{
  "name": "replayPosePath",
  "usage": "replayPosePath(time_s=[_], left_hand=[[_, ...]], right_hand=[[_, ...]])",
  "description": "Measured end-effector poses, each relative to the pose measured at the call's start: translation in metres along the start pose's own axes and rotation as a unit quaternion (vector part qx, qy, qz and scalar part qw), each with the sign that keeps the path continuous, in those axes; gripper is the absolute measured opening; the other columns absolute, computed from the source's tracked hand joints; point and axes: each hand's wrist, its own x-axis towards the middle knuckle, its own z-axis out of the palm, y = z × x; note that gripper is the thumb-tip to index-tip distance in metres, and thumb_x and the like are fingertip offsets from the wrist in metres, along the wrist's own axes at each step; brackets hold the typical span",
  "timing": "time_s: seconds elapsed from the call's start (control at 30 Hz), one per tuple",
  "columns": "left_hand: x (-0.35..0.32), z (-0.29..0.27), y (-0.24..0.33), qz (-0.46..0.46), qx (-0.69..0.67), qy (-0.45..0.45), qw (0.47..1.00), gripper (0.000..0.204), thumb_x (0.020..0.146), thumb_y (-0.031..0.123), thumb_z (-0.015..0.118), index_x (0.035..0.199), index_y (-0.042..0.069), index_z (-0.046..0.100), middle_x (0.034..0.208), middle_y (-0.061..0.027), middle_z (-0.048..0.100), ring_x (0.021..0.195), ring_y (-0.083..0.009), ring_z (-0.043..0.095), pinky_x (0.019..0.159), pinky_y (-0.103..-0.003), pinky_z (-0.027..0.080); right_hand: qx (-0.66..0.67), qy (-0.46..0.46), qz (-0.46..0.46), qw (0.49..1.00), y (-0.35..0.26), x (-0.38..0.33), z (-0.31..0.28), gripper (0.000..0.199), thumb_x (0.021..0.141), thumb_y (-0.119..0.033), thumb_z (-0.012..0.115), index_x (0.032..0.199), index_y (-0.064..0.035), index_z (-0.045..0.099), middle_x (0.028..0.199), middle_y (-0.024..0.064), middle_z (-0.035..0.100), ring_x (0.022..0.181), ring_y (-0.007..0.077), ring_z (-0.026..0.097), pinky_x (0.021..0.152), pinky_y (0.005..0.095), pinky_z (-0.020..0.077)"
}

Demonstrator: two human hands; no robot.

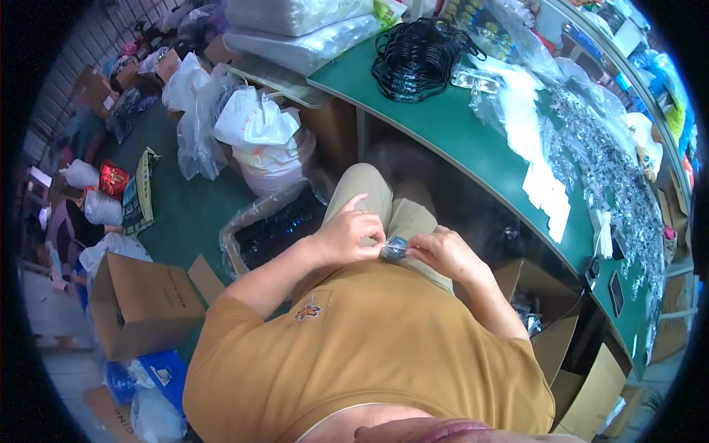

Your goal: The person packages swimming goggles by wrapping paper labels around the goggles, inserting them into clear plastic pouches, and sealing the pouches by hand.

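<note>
Above my lap, both hands pinch a small clear plastic bag [395, 249] with something dark bluish inside; its exact kind is too small to make out. My left hand [346, 236] grips one side between thumb and fingers, its index finger raised. On the other side, the fingertips of my right hand [445, 253] are closed on the bag's edge. Close to my left forearm stands an open box [235, 247] lined with clear plastic, holding dark shiny pieces. A bundle of black glossy loops [415, 59] lies on the green table [436, 129] ahead.
White slips [546, 199], a heap of small clear packets [617, 166] and a phone [616, 292] lie on the table. Cardboard boxes [144, 303] stand at my left, others [546, 347] under the table at my right. White sacks [269, 148] stand on the floor beyond the lined box.
</note>
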Motion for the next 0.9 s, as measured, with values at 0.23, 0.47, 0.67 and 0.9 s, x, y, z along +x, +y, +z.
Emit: replayPosePath(time_s=[0.23, 0.47, 0.67, 0.9], left_hand=[[0.004, 0.003, 0.016, 0.051, 0.042, -0.01, 0.998, 0.013, 0.083, 0.015, 0.076, 0.082, 0.012, 0.063, 0.087, 0.0017, 0.069, 0.09, -0.017, 0.069, 0.12, -0.059, 0.028], [0.031, 0.0, 0.023, 0.086, 0.028, -0.021, 0.996, 0.015, 0.086, 0.017, 0.076, 0.082, 0.012, 0.062, 0.085, 0.0021, 0.067, 0.088, -0.0173, 0.068, 0.119, -0.058, 0.029], [0.093, -0.03, 0.011, 0.096, -0.012, 0.024, 0.995, 0.014, 0.089, 0.019, 0.076, 0.084, 0.012, 0.064, 0.083, 0.0013, 0.065, 0.087, -0.0173, 0.067, 0.117, -0.055, 0.032], [0.251, -0.089, -0.065, 0.022, -0.03, 0.087, 0.996, 0.013, 0.091, 0.015, 0.075, 0.089, 0.003, 0.069, 0.087, -0.0062, 0.067, 0.083, -0.0153, 0.064, 0.078, -0.03, 0.051]], right_hand=[[-0.047, -0.049, 0.036, 0.997, -0.007, -0.023, -0.013, 0.029, 0.094, -0.036, 0.069, 0.083, -0.0095, 0.071, 0.071, 0.0151, 0.068, 0.065, 0.0384, 0.065, 0.066, 0.0459, 0.0535], [-0.072, -0.02, 0.064, 0.995, -0.016, -0.058, -0.06, 0.031, 0.093, -0.036, 0.072, 0.076, -0.01, 0.068, 0.066, 0.0116, 0.063, 0.064, 0.0352, 0.057, 0.065, 0.0443, 0.0497], [-0.052, 0.095, 0.254, 0.961, -0.032, -0.155, -0.147, 0.034, 0.091, -0.029, 0.071, 0.068, -0.0048, 0.065, 0.062, 0.0125, 0.06, 0.064, 0.032, 0.058, 0.06, 0.0425, 0.0459], [0.007, 0.205, 0.535, 0.819, -0.019, -0.274, -0.146, 0.035, 0.088, -0.025, 0.075, 0.068, 0.0011, 0.062, 0.055, 0.011, 0.055, 0.05, 0.0181, 0.05, 0.051, 0.0358, 0.039]])
